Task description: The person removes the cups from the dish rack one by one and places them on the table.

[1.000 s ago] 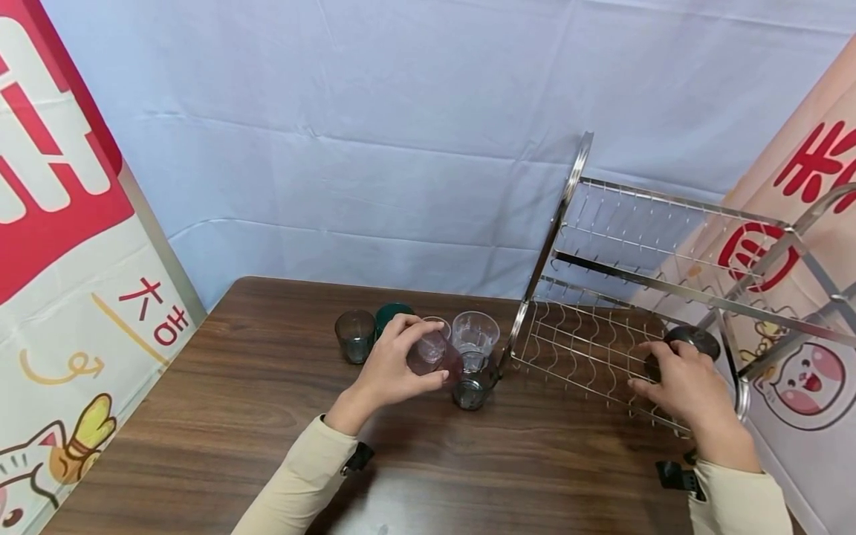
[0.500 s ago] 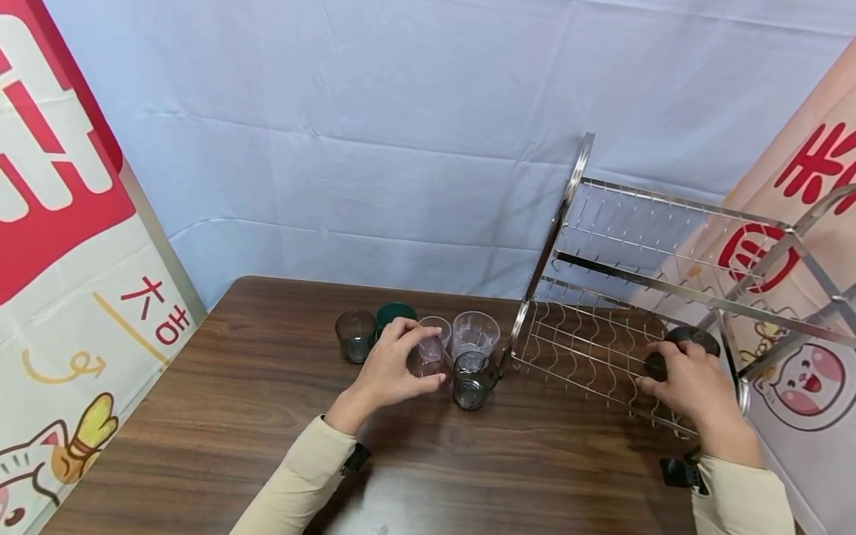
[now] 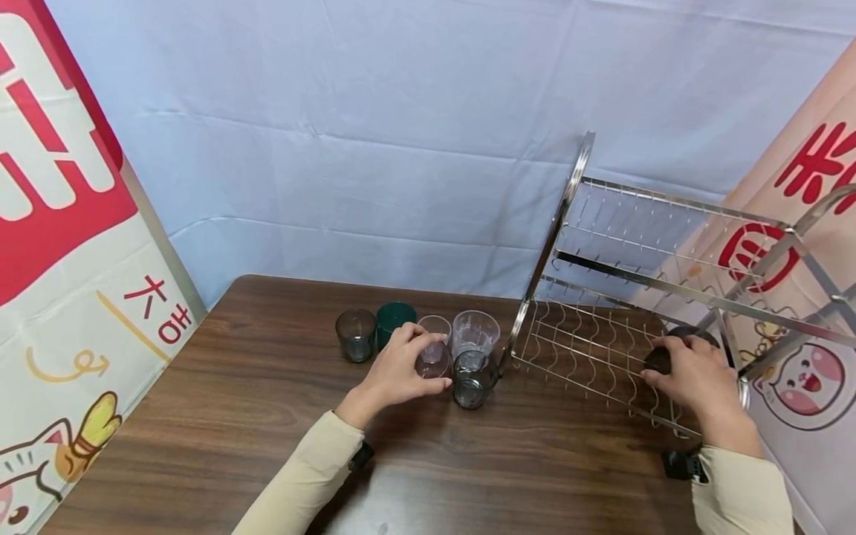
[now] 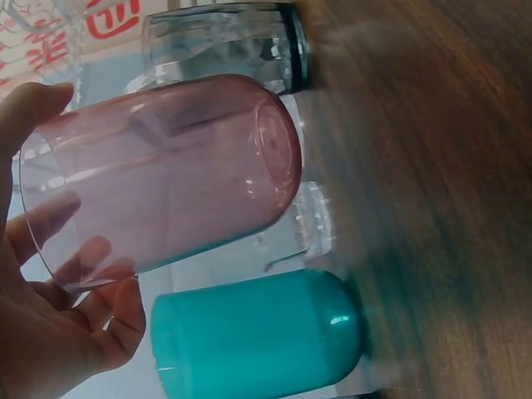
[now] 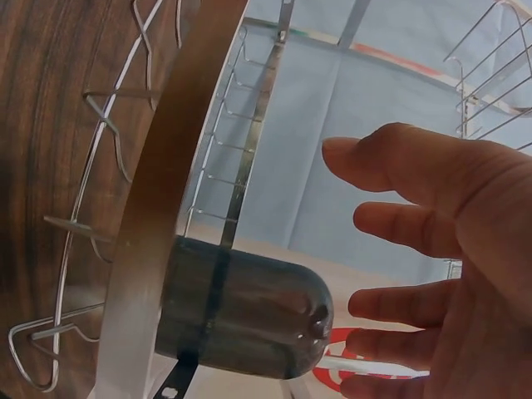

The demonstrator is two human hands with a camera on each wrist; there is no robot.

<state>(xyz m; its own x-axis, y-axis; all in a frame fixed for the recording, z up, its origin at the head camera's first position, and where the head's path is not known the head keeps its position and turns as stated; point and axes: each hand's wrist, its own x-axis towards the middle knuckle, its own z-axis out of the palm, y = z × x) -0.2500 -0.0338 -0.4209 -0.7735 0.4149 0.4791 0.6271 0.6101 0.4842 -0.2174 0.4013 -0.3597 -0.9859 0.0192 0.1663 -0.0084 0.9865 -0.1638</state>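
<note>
My left hand (image 3: 394,375) grips a pink clear tumbler (image 4: 183,166) around its rim, base down and slightly tilted, low above the table. A green tumbler (image 4: 258,332) stands beside it in the left wrist view. Clear glasses show behind and to the right, with a grey glass mug (image 3: 473,383) nearest. My right hand (image 5: 449,249) is spread with thumb and fingers apart. Just off its fingertips, a dark grey glass (image 5: 249,307) sits upside down in the lower tier of the metal rack (image 3: 669,286). From the head view, the right hand covers part of that glass.
The two-tier wire rack occupies the right side of the wooden table (image 3: 221,416). A brownish-grey glass (image 3: 357,338) stands left of the green one. A pale blue cloth (image 3: 334,148) hangs behind, and printed banners (image 3: 87,297) flank the table.
My left hand has straightened and lowered the pink tumbler, which was more tilted before. My right hand has shifted slightly to the right over the dark glass.
</note>
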